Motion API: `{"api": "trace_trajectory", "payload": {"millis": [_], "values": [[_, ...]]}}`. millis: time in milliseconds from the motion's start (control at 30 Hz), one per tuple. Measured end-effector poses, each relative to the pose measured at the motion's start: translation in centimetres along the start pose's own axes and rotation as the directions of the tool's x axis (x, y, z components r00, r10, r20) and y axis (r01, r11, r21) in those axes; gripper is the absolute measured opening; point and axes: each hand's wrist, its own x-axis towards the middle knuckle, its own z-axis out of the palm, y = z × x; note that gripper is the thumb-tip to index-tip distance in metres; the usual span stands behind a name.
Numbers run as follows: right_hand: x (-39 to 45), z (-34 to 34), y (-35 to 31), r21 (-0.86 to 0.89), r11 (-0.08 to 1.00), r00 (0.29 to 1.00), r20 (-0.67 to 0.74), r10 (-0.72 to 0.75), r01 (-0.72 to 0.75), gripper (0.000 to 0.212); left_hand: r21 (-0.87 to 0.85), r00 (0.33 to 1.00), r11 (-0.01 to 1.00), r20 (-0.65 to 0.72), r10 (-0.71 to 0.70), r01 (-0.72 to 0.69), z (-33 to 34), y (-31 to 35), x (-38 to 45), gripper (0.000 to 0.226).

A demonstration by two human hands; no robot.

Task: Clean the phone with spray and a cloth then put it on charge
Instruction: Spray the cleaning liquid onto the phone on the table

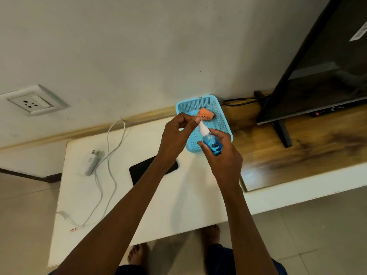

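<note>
My right hand (222, 155) grips a small blue spray bottle (212, 144) over the near end of the light blue basket (218, 108). My left hand (178, 135) pinches the top of the bottle's white nozzle (202, 128). An orange cloth (206, 114) lies crumpled inside the basket, just behind the nozzle. The black phone (143, 169) lies flat on the white table (178, 195), partly hidden under my left forearm. A white charger plug (91, 161) with its long white cable (113, 175) lies on the table to the left of the phone.
A wall socket (32, 102) sits on the wall at the far left. A black television (317, 66) stands on the wooden shelf (297, 155) to the right, with a black cable behind the basket. My bare feet show below the table's front edge.
</note>
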Motion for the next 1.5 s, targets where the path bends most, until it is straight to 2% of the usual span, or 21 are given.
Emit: {"api": "trace_trajectory", "payload": {"millis": [100, 200, 367, 500, 667, 767, 900, 1100, 1233, 1500], "values": [[-0.1, -0.3, 0.1, 0.010, 1.000, 1.000, 0.003, -0.011, 0.011, 0.060, 0.139, 0.999, 0.989, -0.010, 0.051, -0.049, 0.1, -0.1, 0.3, 0.028], [-0.1, -0.4, 0.2, 0.025, 1.000, 1.000, 0.004, -0.010, 0.010, 0.060, 0.194, 0.996, 0.977, 0.027, 0.081, -0.085, 0.3, 0.0, 0.5, 0.023], [-0.3, -0.8, 0.5, 0.085, 0.996, 1.000, 0.019, 0.008, -0.009, 0.059, 0.186, 0.998, 0.980, 0.035, 0.061, -0.067, 1.0, 0.1, 0.0, 0.026], [-0.2, -1.3, 0.3, 0.223, 0.972, 0.997, 0.019, 0.072, -0.075, 0.057, 0.184, 0.997, 0.980, 0.033, 0.070, -0.075, 1.8, 0.4, -0.3, 0.016], [0.0, -1.9, 0.1, 0.315, 0.933, 0.984, 0.067, 0.163, -0.176, 0.053, 0.256, 0.986, 0.956, 0.114, 0.119, -0.145, 2.0, 1.3, 0.1, 0.010], [0.3, -1.8, 0.0, 0.328, 0.930, 0.985, 0.104, 0.139, -0.166, 0.052, 0.236, 0.983, 0.958, 0.123, 0.136, -0.162, 1.5, 1.5, -0.1, 0.008], [0.3, -1.6, 0.3, 0.346, 0.928, 0.983, 0.162, 0.086, -0.138, 0.043, 0.183, 0.978, 0.964, 0.112, 0.176, -0.194, 0.8, 0.7, -1.8, 0.024], [1.4, -3.3, 0.8, 0.265, 0.930, 0.943, 0.281, 0.179, -0.256, 0.049, 0.144, 0.993, 0.982, 0.005, 0.121, -0.121, -1.0, -0.7, -4.2, 0.023], [1.5, -4.7, 1.6, 0.079, 0.975, 0.936, 0.305, 0.175, -0.208, 0.053, 0.181, 0.996, 0.981, -0.030, 0.078, -0.071, -2.4, -1.6, -6.3, 0.023], [0.7, -4.7, 2.5, -0.116, 0.984, 0.884, 0.435, 0.170, -0.132, 0.045, 0.199, 0.997, 0.980, -0.078, 0.007, 0.009, -4.9, -2.7, -9.4, 0.021]]}}
